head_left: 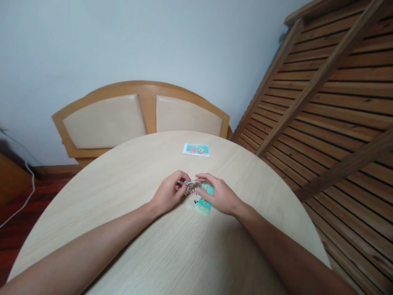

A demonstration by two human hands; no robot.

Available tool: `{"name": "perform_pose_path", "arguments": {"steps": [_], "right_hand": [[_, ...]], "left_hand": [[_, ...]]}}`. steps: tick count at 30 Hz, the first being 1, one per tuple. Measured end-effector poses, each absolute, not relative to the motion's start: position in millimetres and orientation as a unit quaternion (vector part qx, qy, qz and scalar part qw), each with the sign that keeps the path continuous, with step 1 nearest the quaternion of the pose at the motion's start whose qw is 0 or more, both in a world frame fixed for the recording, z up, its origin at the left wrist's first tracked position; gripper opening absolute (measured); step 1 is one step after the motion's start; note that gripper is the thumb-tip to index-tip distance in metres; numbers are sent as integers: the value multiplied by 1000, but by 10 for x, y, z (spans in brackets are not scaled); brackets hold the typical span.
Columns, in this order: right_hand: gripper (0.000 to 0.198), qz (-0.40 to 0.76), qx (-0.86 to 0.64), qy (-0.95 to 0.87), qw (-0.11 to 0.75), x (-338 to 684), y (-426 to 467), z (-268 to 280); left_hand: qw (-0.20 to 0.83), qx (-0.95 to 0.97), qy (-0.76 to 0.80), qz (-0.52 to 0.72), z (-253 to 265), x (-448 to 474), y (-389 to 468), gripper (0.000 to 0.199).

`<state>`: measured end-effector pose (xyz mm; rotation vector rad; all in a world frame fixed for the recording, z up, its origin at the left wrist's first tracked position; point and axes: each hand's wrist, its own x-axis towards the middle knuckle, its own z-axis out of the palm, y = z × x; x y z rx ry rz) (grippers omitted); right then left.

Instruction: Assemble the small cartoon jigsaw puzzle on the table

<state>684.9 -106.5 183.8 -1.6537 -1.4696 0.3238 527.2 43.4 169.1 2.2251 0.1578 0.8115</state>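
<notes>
A partly joined jigsaw puzzle (pixel 202 209), turquoise with a pale green lower edge, lies on the round table in front of me. My left hand (pixel 172 189) pinches the left end of a raised, multicoloured jigsaw section (pixel 193 187) between thumb and fingers. At that section's right end, my right hand (pixel 221 194) curves around it, thumb below and fingers above, covering part of the turquoise puzzle. Whether the raised section is joined to the flat part cannot be made out. A pale loose puzzle piece (pixel 188 207) rests just left of the puzzle's lower part.
A turquoise picture card with cartoon figures (pixel 196 150) lies farther back on the light wooden table (pixel 135 237). Behind the table stands a padded wooden headboard (pixel 147 110) against the wall. A slatted wooden panel (pixel 322 98) leans at the right; a white cable (pixel 33 184) hangs at the left.
</notes>
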Motion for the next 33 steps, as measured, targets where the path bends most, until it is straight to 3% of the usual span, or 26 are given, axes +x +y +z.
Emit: {"name": "perform_pose_path", "arguments": {"steps": [8, 19, 26, 33], "right_hand": [[20, 133, -666, -577, 454, 6863, -1010, 1836], [30, 219, -629, -524, 531, 6846, -984, 1780], [24, 244, -623, -489, 560, 6888, -946, 1734], [24, 194, -641, -539, 511, 6917, -995, 1783]], "left_hand": [[341, 884, 8, 321, 1762, 5244, 412, 14], [308, 895, -35, 321, 1770, 5223, 427, 13], [287, 911, -24, 296, 1766, 5221, 436, 17], [268, 920, 68, 279, 1740, 5236, 445, 12]]}}
